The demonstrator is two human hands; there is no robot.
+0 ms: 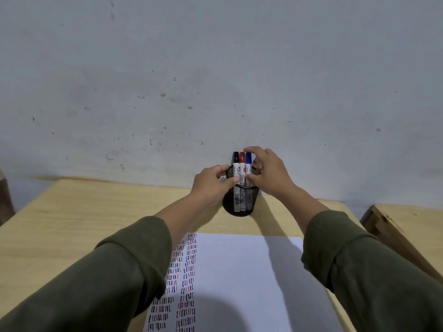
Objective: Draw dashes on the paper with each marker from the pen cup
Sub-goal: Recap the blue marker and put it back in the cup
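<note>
A black mesh pen cup (pixel 241 202) stands at the far edge of the table, against the wall. Three markers stand upright in it: one with a black cap (pixel 236 157), one with a red cap (pixel 242 158) and one with a blue cap (pixel 248 158). My left hand (pixel 212 182) pinches the cup's left rim between thumb and fingers. My right hand (pixel 269 172) curls around the blue marker, index finger arched over its cap and thumb low against the barrels. The white paper (pixel 239 271) lies nearer me and carries two columns of black, red and blue dashes along its left side.
The light wooden table (pixel 72 224) runs out to the left of the paper. A second wooden surface (pixel 407 226) adjoins it at the right. A scuffed grey wall (pixel 215 80) rises directly behind the cup. My green sleeves cover the paper's left and right edges.
</note>
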